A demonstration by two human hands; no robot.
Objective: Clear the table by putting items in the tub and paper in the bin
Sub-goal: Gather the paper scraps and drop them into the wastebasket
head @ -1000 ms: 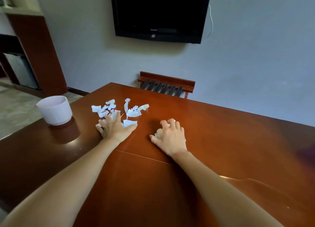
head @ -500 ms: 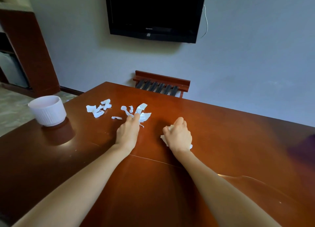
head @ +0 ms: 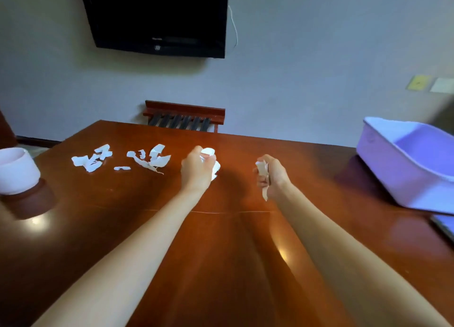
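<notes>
Here we see a glossy worktop beneath a wall television. The left hand and right hand, earlier pressing down, now clutch paper; a tub enters view.

This looks like a hotel guest room, or a bedroom furnished much like one. A flat black television hangs on a plain pale wall, with a thin white cable trailing down beside its right edge. Below it, against the wall, stands a low wooden luggage rack with dark straps across its top, the kind kept for suitcases. In front runs a broad, reddish-brown wooden surface, polished enough to mirror the light. Two wall plates, one yellowish and one white, sit at the right. A lavender plastic tub and a small white bin on the surface are ordinary household ware.
</notes>
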